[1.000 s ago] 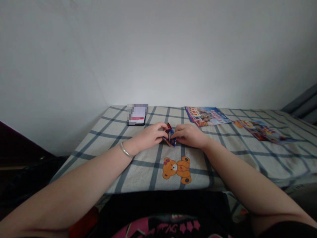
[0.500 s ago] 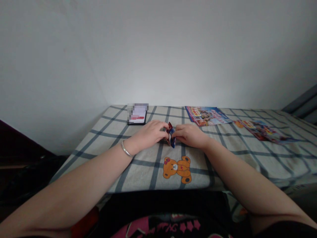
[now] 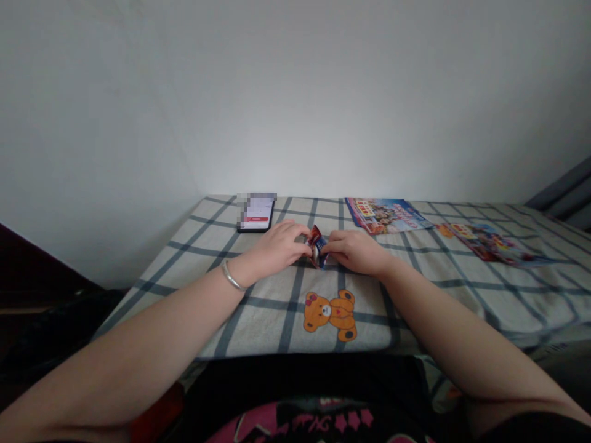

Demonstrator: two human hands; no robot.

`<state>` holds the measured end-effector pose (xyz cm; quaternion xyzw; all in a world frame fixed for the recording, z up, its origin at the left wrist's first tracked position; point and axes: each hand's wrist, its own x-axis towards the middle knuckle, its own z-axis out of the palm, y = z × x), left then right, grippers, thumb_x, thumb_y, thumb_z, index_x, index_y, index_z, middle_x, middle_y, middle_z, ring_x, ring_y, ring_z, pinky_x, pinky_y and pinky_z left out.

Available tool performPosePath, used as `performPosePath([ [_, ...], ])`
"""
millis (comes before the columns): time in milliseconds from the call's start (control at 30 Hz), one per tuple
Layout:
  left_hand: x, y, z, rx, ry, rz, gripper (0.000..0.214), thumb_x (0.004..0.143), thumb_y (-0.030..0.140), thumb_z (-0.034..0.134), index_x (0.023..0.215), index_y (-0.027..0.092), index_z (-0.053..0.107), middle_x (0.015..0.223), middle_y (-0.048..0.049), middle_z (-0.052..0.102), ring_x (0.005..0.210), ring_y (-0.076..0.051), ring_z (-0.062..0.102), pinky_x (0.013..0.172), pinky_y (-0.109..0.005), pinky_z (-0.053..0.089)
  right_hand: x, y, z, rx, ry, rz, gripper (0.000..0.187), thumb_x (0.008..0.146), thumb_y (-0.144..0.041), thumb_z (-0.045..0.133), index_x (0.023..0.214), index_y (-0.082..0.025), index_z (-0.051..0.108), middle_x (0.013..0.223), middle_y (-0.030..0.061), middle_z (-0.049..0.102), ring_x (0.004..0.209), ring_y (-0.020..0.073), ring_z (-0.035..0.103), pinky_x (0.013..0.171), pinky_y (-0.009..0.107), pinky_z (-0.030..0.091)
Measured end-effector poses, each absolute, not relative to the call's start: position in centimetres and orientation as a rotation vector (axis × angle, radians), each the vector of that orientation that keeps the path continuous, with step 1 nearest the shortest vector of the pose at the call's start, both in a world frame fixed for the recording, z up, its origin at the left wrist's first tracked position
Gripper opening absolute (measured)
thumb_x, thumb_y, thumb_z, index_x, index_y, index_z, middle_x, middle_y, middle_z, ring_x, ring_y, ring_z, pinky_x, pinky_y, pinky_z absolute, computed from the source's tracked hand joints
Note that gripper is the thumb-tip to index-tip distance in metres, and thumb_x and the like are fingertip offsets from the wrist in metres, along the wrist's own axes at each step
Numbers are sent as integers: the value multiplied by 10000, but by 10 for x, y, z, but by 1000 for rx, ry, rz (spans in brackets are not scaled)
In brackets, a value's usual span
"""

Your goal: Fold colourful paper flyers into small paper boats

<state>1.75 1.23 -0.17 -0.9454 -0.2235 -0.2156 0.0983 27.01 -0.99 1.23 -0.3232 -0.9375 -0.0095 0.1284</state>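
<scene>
A small printed packet [image 3: 315, 251], reddish-brown on one side and blue on the other, is between my two hands above the checked cloth. A pale gap shows along its middle, between the two coloured sides. My left hand [image 3: 282, 247], with a silver bangle at the wrist, pinches the reddish side between thumb and fingers. From the right, the fingertips of my right hand [image 3: 356, 252] are closed on the blue side. What is inside the packet is too small to make out.
A phone [image 3: 258, 212] with its screen lit lies at the back left. Two colourful printed sheets [image 3: 388, 216] lie at the right. The checked tablecloth [image 3: 258, 320] bears a teddy bear print [image 3: 330, 315] near the front edge. A white wall [image 3: 295, 111] rises behind.
My left hand has shifted slightly left and away from me. The packet's reddish side has tipped left with it, and the two sides look a little farther apart.
</scene>
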Motion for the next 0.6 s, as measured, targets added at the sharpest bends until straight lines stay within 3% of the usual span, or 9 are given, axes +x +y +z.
performPosePath([
  [167,16,15,-4,-2774,-688,-738,166,890,187,618,1012,259,706,1129,-52,580,1070,-225,527,956,-441,454,273,-8,9,-1053,-2611,34,287,925,-161,486,1113,-238,689,1048,59,662,936,168,622,787,257,439],
  [300,17,13,-4,-2742,-720,-806,154,871,217,642,1022,215,670,1096,-65,582,1043,-231,539,948,-459,464,268,-12,10,-1213,-2413,1,260,931,-179,455,1123,-214,628,1076,66,681,886,175,628,764,275,437],
  [467,19,7,-1,-2732,-753,-825,155,840,188,607,995,182,624,1054,-76,582,1004,-235,548,915,-449,480,264,-22,19,-1293,-2250,147,179,954,-317,466,1018,-206,590,828,23,674,685,147,583,622,254,378],
  [600,20,5,1,-2692,-819,-832,171,796,117,566,954,177,593,1022,-75,575,960,-233,552,849,-415,492,262,-30,26,-1249,-2365,238,297,837,-478,651,947,-208,592,654,-31,605,575,119,524,549,238,302],
])
